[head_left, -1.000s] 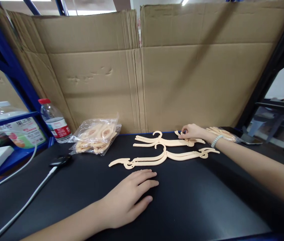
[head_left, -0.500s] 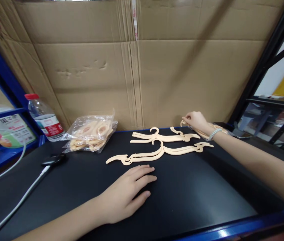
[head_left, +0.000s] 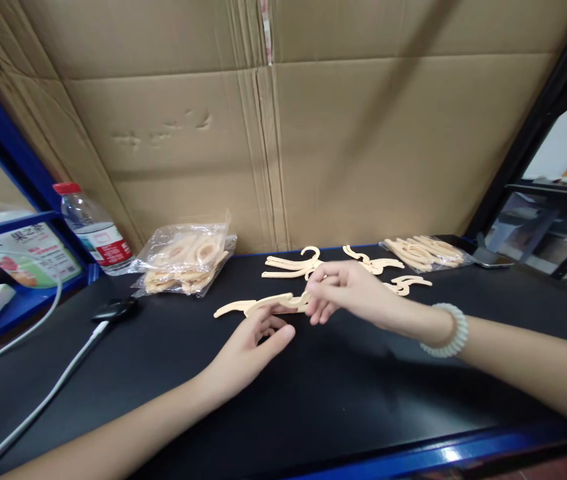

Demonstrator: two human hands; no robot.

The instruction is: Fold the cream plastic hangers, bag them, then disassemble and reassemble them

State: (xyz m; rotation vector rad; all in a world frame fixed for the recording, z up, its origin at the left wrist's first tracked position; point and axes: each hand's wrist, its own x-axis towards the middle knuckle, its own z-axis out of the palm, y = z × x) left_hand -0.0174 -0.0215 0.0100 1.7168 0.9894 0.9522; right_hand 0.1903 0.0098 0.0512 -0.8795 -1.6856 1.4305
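Two cream plastic hangers lie on the black tabletop (head_left: 363,400). The near hanger (head_left: 243,306) is under both hands. My left hand (head_left: 253,343) curls its fingers onto that hanger's left arm. My right hand (head_left: 346,293), with a pale bead bracelet on the wrist, pinches the same hanger at its middle, near the hook. The far hanger (head_left: 288,263) lies just behind, untouched.
A clear bag of cream parts (head_left: 186,257) lies at back left beside a red-capped water bottle (head_left: 91,227). A second bag (head_left: 423,252) lies at back right. A white cable with a black plug (head_left: 108,311) crosses the left side. Cardboard sheets (head_left: 263,133) wall the back.
My right hand left the bag at the back right and came to the middle of the near hanger. My left hand lifted off the table and closed on the hanger's left arm.
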